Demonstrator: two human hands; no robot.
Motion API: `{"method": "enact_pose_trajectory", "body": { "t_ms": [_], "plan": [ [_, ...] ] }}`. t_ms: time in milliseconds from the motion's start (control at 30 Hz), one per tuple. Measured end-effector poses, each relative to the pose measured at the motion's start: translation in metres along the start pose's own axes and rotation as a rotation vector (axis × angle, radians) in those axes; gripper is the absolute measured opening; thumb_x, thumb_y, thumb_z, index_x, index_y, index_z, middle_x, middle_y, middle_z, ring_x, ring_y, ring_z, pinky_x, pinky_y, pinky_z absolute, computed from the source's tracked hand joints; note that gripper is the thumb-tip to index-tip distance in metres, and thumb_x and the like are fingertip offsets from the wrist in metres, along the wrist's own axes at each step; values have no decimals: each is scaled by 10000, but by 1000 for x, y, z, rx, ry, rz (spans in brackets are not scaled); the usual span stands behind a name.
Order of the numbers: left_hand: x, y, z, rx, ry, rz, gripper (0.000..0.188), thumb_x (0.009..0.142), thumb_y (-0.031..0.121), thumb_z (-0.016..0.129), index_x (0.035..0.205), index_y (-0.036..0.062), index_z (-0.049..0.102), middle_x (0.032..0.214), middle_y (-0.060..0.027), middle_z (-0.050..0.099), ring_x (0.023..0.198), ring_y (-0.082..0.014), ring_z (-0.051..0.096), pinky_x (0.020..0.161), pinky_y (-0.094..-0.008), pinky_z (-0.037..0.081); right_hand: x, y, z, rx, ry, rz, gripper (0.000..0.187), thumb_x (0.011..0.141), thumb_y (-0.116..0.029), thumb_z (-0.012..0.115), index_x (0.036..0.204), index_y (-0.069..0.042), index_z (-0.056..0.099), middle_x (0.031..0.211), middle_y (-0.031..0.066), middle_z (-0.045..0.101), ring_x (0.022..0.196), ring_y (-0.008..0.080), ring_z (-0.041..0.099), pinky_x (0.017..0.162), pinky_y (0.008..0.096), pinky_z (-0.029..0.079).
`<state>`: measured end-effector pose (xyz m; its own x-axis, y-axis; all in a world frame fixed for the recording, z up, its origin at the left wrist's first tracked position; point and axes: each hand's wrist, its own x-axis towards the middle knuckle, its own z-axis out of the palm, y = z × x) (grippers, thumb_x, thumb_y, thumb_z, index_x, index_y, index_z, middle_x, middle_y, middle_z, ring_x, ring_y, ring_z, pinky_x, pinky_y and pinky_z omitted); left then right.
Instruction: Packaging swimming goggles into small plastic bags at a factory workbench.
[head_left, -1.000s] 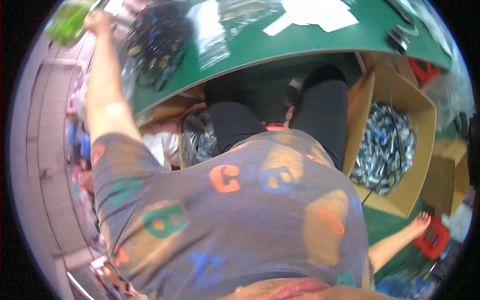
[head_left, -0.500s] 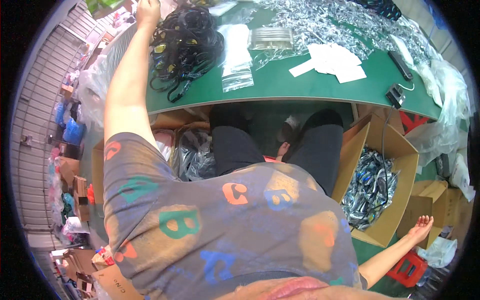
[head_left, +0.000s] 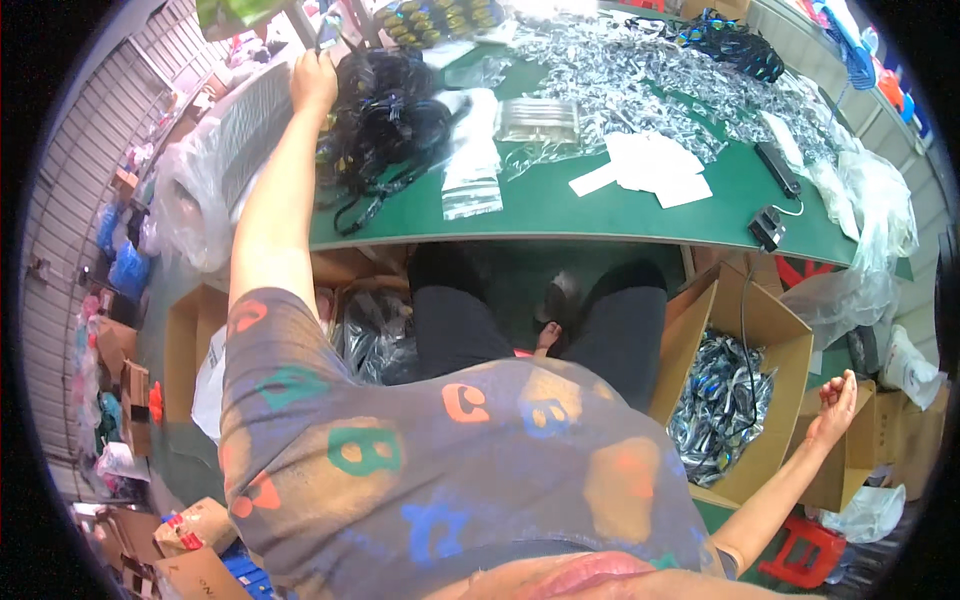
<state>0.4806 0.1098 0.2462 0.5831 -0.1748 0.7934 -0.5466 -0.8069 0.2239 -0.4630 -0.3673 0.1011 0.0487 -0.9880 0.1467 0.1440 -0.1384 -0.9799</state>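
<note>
My left hand (head_left: 315, 82) is stretched far forward over the table's left side, its fingers closed at the far-left edge of a tangled heap of black straps (head_left: 390, 110). What they grip, if anything, is too small to tell. Among the straps show a few yellowish shiny pieces like goggle lenses. My right hand (head_left: 832, 415) hangs out to the right, away from the table, palm up with its fingers apart and nothing in it. Near it stands a cardboard box (head_left: 790, 375) holding many clear-wrapped dark items (head_left: 718, 410).
Clear plastic sleeves (head_left: 472, 160), white cards (head_left: 655, 165) and a stack of clear trays or sleeves (head_left: 538, 120) lie on the green table (head_left: 400, 215). Wrapped pieces (head_left: 640, 75) cover its far part. A cable (head_left: 748, 340) runs from a black adapter (head_left: 768, 228) over the box.
The view has tilted, showing more of the table's far side. My left hand stays by the strap heap, now at its left edge. My right hand has risen a little, fingers pointing more upward.
</note>
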Motion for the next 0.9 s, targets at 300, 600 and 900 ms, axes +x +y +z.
{"method": "enact_pose_trajectory", "body": {
  "t_ms": [300, 600, 900],
  "plan": [
    [23, 80, -116, -266, 379, 522, 266, 1023, 226, 624, 1161, 3, 669, 1043, -174, 701, 1007, -373, 671, 877, -407, 525, -70, -89, 193, -337, -431, -335, 288, 1053, -156, 613, 1289, 0, 666, 1014, 22, 674, 882, 110, 619, 832, 259, 513],
    [-148, 201, -233, -723, -266, 671, 289, 976, 166, 694, 1175, -38, 646, 1078, -193, 668, 993, -330, 667, 882, -371, 522, -181, -72, 466, -1, -1139, -648, 1140, 685, -349, 951, 1580, -34, 317, 1554, 197, 428, 1476, 307, 372, 1240, 424, 264],
    [-354, 158, -215, -729, -434, -144, 235, 944, 25, 661, 1176, -8, 660, 993, -130, 715, 899, -196, 687, 834, -315, 524, -254, -10, 484, 312, -1620, 428, 219, 1050, -177, 595, 1208, -30, 629, 697, -1, 535, 590, 107, 532, 665, 300, 527]
  ]
}}
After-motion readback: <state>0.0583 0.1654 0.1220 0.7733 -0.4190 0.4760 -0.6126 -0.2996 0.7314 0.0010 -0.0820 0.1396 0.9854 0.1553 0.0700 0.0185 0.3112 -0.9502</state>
